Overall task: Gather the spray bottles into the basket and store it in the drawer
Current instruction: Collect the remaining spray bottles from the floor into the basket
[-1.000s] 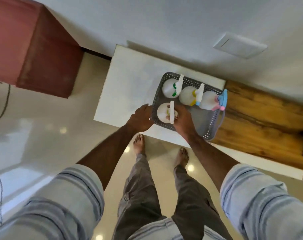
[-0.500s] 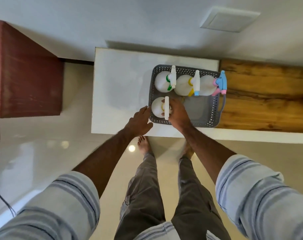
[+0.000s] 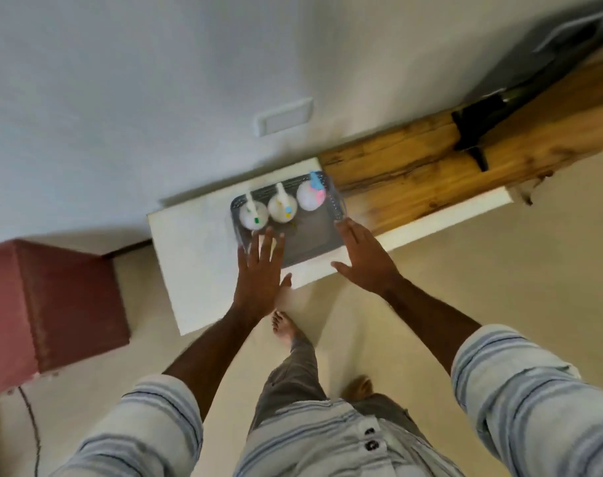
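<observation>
Fingers on both hands are straight and spread, gripping nothing. Left hand [image 3: 258,270] sits over the near-left corner of the basket [image 3: 313,235], fingertips over its rim; contact can't be confirmed through the motion blur. Right hand [image 3: 365,259] is at the near-right corner, fingertips just beside the rim.

Basket location: on the white tabletop [image 3: 196,242], near its front edge, butted against the wooden surface [image 3: 431,166] on the right.

Look: grey perforated plastic, rectangular, low walls. Three spray bottles visible upright along the far wall: green-trim bottle [image 3: 253,215] at left, yellow/blue-trim bottle [image 3: 282,208] in the middle, pink/blue-trim bottle [image 3: 311,196] at right. All white, round-bodied. Left hand hides the near-left corner, so I can't tell what's under it.

Handling estimate:
- Thin lattice plastic, so probably light but flexy; expect twist if lifted by one side.
- Load is biased to the far wall, so it likely tips away when raised.
- Bottles are tall and free-standing, so they may topple or slide on the smooth floor of the basket.
- Fill level unknown, so weight is uncertain.

Suggested hold: both short ends, fingers under the rim, thumbs on top, kept level.
</observation>
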The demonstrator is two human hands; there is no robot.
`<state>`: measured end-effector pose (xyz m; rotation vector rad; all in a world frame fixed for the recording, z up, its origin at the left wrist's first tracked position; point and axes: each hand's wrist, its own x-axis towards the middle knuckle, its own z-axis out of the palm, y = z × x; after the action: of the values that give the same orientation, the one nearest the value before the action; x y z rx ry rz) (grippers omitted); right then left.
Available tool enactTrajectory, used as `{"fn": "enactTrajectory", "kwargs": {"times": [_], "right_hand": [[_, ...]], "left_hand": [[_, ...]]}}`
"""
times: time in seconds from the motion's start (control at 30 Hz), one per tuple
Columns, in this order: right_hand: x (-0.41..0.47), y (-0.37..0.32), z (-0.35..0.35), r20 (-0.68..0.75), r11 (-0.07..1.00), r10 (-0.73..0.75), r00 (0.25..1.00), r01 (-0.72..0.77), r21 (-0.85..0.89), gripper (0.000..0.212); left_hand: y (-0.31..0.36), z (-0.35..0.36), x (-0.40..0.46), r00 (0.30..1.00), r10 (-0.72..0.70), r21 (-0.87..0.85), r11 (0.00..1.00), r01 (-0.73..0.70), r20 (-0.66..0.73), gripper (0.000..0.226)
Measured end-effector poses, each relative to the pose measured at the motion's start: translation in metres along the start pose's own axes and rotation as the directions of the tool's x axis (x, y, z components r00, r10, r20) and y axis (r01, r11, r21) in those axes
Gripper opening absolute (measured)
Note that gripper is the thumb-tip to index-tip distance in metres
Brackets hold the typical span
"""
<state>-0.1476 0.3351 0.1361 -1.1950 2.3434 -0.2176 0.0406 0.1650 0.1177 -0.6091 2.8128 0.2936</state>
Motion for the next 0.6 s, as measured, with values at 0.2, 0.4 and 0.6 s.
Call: {"fn": "enactTrajectory", "kwargs": {"times": [0.2,0.4,0.6], "right_hand": [[-0.141,0.07,-0.022,-0.181,0.968,0.215,0.96,-0.234,-0.091,0.094],[-0.335,0.143,0.008,-0.288,0.834,0.539,0.792,-0.549,0.051,0.092],[-0.537,0.186,0.056,-0.312,0.598,0.792,0.524,-0.769,0.226,0.094]], "left_hand": [[0.125,-0.023,0.016,0.933,0.353,0.081,0.93,-0.358,0.065,0.086],[0.295,-0.019,-0.022,0.735,0.669,0.281,0.688,-0.669,0.11,0.086],[0.472,0.008,-0.1,0.466,0.862,0.324,0.391,-0.861,0.198,0.088]]}}
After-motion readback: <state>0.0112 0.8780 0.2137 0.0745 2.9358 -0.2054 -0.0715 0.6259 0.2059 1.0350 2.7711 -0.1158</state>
